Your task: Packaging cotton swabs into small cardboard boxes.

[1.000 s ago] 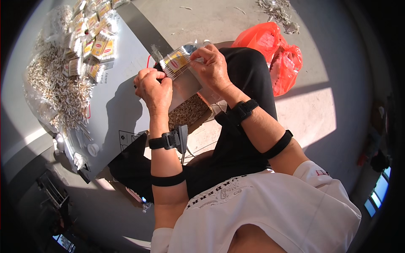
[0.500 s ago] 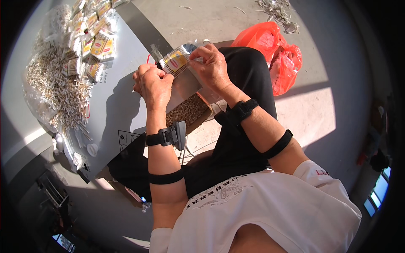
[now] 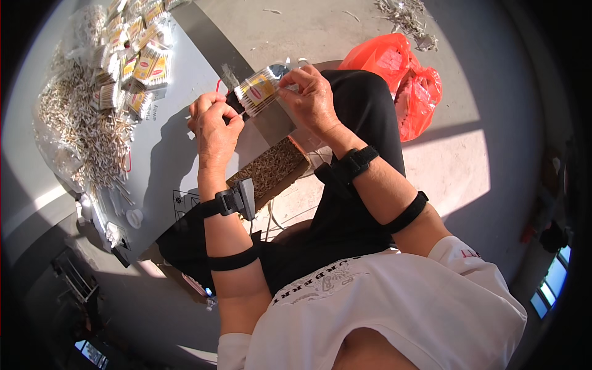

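Note:
A clear packet of cotton swabs (image 3: pixel 258 91) with a yellow and red label is held up over the edge of the grey board. My right hand (image 3: pixel 309 97) pinches the packet's right end between thumb and fingers. Just left of the packet, my left hand (image 3: pixel 216 123) is closed in a pinch. A thin pale tip, apparently a cotton swab (image 3: pixel 242 113), sticks out between its thumb and forefinger. Below the hands, a box (image 3: pixel 274 163) full of loose swabs is partly covered by the board and my left forearm.
On the left of the grey board (image 3: pixel 179 139) lies a large heap of loose cotton swabs (image 3: pixel 92 129). Several filled packets (image 3: pixel 148 65) are piled beside it. Red plastic bags (image 3: pixel 416 92) rest on the floor at right, with scattered swabs (image 3: pixel 410 18) beyond.
My left hand has shifted a little left and down, away from the packet, still pinching. My right hand and the packet have barely moved.

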Demonstrator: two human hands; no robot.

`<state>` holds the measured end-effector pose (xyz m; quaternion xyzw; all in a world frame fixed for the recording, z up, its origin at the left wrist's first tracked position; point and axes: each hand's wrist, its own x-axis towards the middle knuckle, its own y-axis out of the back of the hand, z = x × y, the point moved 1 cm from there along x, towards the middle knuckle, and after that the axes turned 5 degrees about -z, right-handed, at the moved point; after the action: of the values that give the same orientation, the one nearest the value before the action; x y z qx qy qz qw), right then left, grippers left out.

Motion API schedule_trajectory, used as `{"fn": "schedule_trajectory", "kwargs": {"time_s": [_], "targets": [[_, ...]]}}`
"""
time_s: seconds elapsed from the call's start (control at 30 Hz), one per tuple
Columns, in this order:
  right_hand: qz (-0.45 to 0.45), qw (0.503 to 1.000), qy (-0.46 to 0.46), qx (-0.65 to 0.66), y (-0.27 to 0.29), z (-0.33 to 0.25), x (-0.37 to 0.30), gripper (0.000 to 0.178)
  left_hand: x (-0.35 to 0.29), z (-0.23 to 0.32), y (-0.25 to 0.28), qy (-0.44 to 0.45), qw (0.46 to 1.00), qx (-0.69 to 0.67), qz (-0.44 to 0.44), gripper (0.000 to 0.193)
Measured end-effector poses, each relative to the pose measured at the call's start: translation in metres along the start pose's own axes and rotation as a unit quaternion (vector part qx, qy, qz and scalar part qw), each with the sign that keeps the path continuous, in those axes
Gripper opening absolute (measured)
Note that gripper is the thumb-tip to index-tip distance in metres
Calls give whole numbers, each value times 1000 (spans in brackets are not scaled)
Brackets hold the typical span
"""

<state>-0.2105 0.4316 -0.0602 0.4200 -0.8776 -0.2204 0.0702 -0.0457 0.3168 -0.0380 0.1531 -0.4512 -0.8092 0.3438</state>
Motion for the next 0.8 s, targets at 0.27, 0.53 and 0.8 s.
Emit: {"fn": "schedule_trajectory", "kwargs": {"time_s": [0.27, 0.53, 0.8], "targets": [[-2, 1000, 3, 1, 0, 2, 1, 12, -20, -25, 22, 3, 999, -21, -24, 17], [49, 998, 36, 22, 5, -4, -3, 12, -41, -32, 36, 50, 997, -56, -15, 12], [-184, 891, -157, 383, -28, -46, -46, 17, -65, -7, 54, 87, 975, -203, -24, 9]]}}
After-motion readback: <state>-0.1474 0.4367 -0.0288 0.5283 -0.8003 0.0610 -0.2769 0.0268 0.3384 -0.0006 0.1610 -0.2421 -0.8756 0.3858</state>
